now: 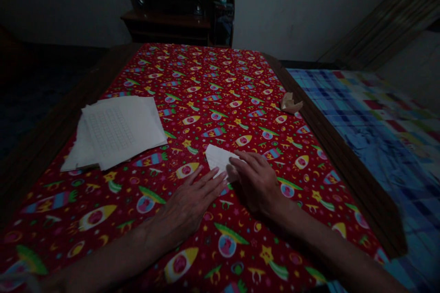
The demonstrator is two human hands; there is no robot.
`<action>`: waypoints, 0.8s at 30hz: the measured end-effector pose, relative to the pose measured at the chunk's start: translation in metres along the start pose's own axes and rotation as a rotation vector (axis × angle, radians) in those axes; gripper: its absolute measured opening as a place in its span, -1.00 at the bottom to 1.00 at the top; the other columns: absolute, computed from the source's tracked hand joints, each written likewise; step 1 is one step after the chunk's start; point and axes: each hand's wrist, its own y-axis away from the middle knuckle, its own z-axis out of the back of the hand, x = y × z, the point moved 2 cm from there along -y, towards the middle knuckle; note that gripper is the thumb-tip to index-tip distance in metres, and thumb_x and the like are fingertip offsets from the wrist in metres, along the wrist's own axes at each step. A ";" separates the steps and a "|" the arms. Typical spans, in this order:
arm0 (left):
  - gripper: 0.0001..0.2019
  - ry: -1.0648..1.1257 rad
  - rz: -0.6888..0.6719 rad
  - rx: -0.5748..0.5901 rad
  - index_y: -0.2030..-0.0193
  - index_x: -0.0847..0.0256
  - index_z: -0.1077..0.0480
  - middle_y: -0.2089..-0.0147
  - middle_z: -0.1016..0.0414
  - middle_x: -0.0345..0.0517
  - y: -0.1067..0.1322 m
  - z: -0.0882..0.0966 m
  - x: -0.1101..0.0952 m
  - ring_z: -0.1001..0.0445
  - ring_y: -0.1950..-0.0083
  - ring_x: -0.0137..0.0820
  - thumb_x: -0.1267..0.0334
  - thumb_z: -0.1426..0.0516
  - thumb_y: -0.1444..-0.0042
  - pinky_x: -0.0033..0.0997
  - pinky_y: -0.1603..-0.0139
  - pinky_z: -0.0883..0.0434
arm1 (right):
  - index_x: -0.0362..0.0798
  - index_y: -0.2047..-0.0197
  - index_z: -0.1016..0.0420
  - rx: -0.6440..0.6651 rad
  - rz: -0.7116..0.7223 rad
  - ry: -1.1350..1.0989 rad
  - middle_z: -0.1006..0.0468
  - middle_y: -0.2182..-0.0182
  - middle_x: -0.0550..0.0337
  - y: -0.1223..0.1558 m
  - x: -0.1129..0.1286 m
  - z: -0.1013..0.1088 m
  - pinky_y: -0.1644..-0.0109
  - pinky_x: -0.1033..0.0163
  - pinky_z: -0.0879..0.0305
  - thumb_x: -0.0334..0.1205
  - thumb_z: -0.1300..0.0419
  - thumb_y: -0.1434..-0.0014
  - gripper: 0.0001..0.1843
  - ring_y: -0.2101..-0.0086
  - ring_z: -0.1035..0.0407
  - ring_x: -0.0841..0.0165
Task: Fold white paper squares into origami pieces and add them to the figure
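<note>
A small piece of folded white paper (217, 155) lies on the red patterned cloth, its left end angled at the corners. My left hand (192, 199) lies flat with its fingers stretched out, fingertips on the paper's near edge. From the right, my right hand (259, 181) has its fingers curled over the paper's right end and grips it there. The fingers cover that end, and the right thumb is mostly hidden.
On the left lies a stack of white sheets (147, 121), the top one with a printed grid. A folded brown paper piece (290, 103) sits near the right edge. Beyond the dark wooden rim (343, 155) is a blue checked cloth (388, 146). A dark cabinet (168, 20) stands at the far end.
</note>
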 end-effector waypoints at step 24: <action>-0.32 -0.002 -0.028 -0.012 -0.31 0.24 -0.01 -0.36 -0.07 -0.05 0.010 0.006 0.003 -0.01 -0.37 -0.26 0.60 0.07 0.01 -0.04 -0.32 0.01 | -0.22 -0.14 -0.33 0.202 0.123 0.140 -0.39 -0.10 -0.09 0.029 0.025 0.005 -0.23 -0.04 -0.17 -0.25 -0.02 -0.28 -0.60 -0.14 -0.23 0.17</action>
